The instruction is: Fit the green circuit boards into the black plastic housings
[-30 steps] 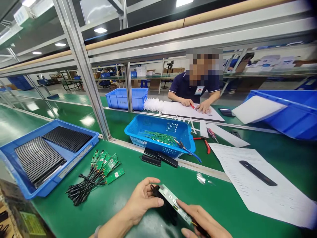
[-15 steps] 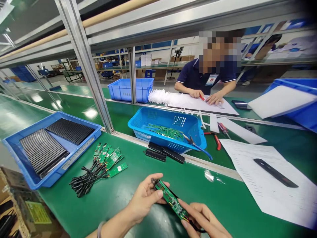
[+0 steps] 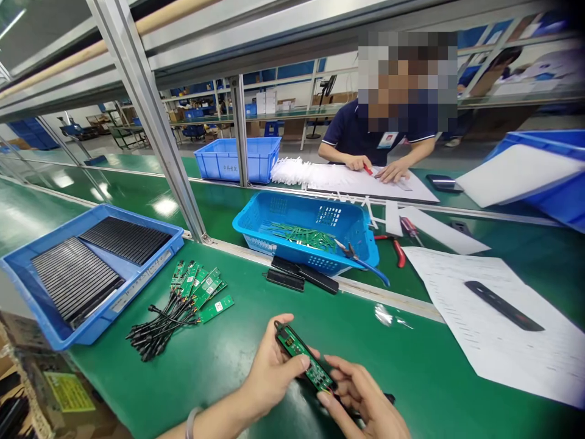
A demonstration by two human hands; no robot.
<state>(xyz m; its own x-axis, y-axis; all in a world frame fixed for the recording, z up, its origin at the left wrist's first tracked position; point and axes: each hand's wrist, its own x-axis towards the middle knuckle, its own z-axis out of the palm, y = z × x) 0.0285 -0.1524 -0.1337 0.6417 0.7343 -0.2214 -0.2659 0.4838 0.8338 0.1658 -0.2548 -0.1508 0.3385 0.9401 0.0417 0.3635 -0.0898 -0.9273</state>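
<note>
A green circuit board lies in a slim black plastic casing, tilted down to the right above the bench. My left hand is closed around its upper part, thumb pressed on the board. At the lower end, my right hand pinches where thin coloured wires leave the board. A black cable passes under the right hand's fingers and is partly hidden. Left of my hands lies a pile of similar circuit boards with black cables. Several black casings rest beyond my hands.
A blue tray holds stacked black casings at left. The blue basket contains green strips and pliers. Papers carry a long black cover at right. Opposite, a co-worker works on a white sheet. A metal post stands at left.
The board has settled lower and flatter in its casing. My left thumb has moved down along it, and my right fingers have drawn back from its face to the wire end.
</note>
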